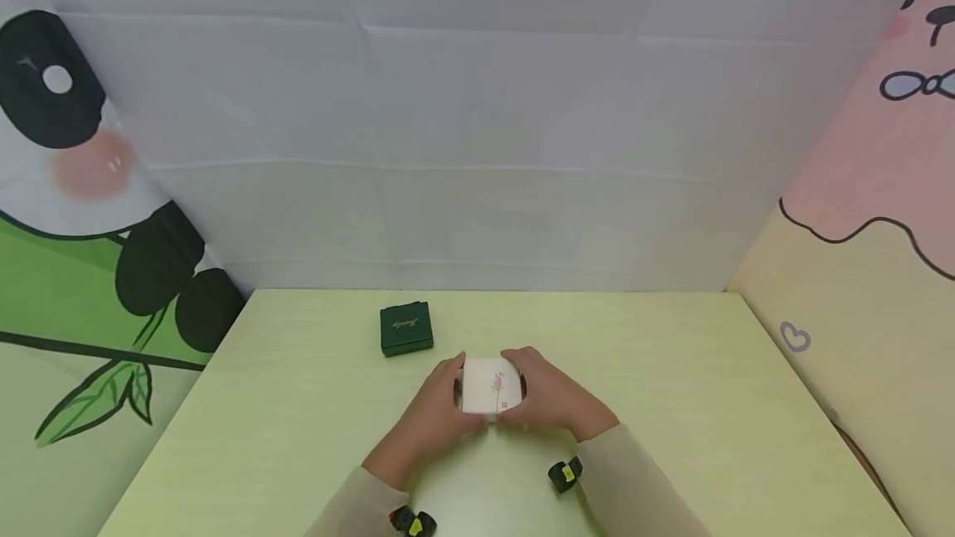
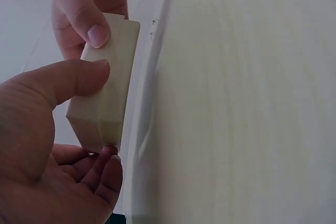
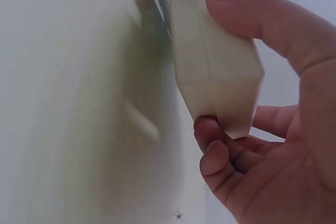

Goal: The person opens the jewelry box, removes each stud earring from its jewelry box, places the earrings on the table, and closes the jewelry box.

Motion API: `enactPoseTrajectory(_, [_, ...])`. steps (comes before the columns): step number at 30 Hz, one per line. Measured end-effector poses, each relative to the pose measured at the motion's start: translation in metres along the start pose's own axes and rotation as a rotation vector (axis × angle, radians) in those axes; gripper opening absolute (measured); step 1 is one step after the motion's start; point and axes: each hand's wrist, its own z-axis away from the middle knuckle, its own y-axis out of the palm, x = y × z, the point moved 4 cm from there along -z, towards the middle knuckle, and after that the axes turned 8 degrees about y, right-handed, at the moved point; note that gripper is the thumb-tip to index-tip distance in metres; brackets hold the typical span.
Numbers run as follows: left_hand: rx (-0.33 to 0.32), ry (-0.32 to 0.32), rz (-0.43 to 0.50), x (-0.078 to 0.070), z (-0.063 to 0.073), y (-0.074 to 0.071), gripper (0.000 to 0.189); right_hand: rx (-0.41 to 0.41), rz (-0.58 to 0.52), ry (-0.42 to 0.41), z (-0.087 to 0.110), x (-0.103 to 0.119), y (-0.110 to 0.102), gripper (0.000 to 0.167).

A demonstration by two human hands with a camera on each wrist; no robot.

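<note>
Between both hands is a small white box (image 1: 481,386) with a pink flower printed on its top, close above the table or on it; the head view does not settle which. My left hand (image 1: 440,404) grips its left side, thumb (image 2: 89,80) on the near face and fingertips behind. On the opposite side my right hand (image 1: 548,392) holds it the same way, its thumb (image 3: 236,11) on the near face. A seam runs along the side of the box (image 3: 215,51), seen in the right wrist view.
A dark green box (image 1: 406,328) with gold lettering lies on the pale yellow table (image 1: 298,404), beyond the left hand. A white cloth wall (image 1: 477,147) rises at the table's far edge. Printed cartoon panels stand at the left and right sides.
</note>
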Motion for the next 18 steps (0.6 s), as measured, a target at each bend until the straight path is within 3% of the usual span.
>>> enactPoseTrajectory(7, [-0.006,-0.017,0.021,0.011,-0.027,-0.004,0.107,0.032,0.030,0.037,-0.026,0.003,-0.013,0.097])
enactPoseTrajectory(18, [0.012,-0.045,0.007,0.011,-0.053,-0.011,0.108,0.064,0.093,0.095,-0.054,-0.001,-0.019,0.100])
